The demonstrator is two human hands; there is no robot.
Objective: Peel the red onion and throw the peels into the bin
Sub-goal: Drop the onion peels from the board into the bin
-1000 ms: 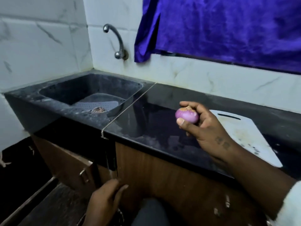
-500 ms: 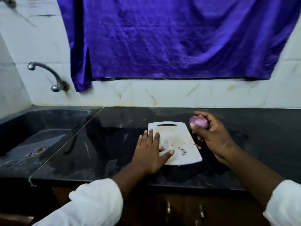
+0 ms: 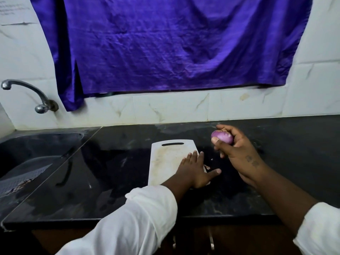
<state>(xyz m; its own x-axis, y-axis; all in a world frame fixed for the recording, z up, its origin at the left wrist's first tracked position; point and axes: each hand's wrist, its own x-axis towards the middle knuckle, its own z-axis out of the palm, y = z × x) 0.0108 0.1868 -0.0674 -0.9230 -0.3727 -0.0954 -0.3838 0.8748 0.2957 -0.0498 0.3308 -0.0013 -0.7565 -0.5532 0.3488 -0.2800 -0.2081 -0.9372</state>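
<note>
Nearest the camera, two white sleeves (image 3: 139,214) reach in over the front edge of the dark, glossy worktop (image 3: 110,181) towards the white cutting board (image 3: 167,159). The left hand (image 3: 195,172) lies flat on the board's near right corner, its fingers (image 3: 191,157) straight and slightly apart, the thumb spread out to the right over the worktop. A small pale scrap of peel (image 3: 207,167) shows just beside that hand at the board's right edge. Right of the board, the right hand (image 3: 237,151) is raised above the worktop, with its fingers and thumb curled round the red onion (image 3: 222,138). Dark tattoo marks (image 3: 252,161) sit on the back of this hand, too blurred to read. The onion is level with the board's far end and well to its right. It is small and rounded, with smooth pinkish-purple skin and a dry brownish tuft at its top. The board bears faint brownish stains and has a slot handle at its far end. Left of the board is a dark sink (image 3: 36,150) holding a grey perforated tray (image 3: 22,179) with some scraps on it. Beyond the sink, a metal tap (image 3: 27,91) curves out from the white marbled tiles (image 3: 165,109). Behind the board a creased purple curtain (image 3: 174,43) hangs down the wall. Far up and left of the board is a sheet of paper (image 3: 12,6) with lines of print too small to read.
</note>
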